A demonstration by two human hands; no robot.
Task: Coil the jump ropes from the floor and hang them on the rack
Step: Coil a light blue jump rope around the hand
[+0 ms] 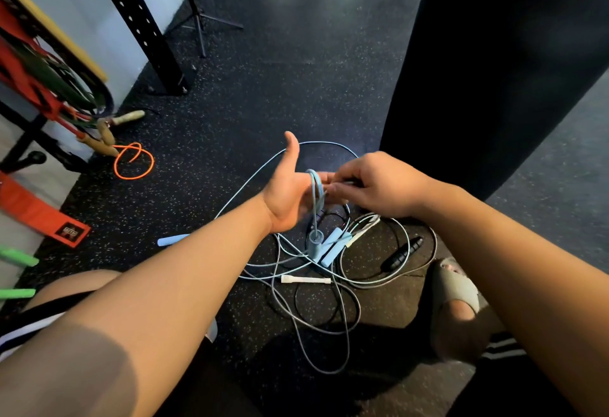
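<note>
Head view gives me the speckled black floor (263, 87) first, with the rack (29, 63) at its left edge already carrying bands, well apart from where I am working. Near the middle of the floor lies the tangle of jump ropes (316, 271), pale blue, white and black cords crossing one another. My left hand (286, 192) is spread flat, thumb up, with a loop of the light blue rope (314, 192) draped over its fingers; my right hand (372, 185) is pinched shut on that same cord just beside it. One blue handle (314, 245) dangles below. I judge the main risk is that drawing in more cord drags the neighbouring ropes along, knotting the coil, or that the loop slides off my unclenched fingers.
</note>
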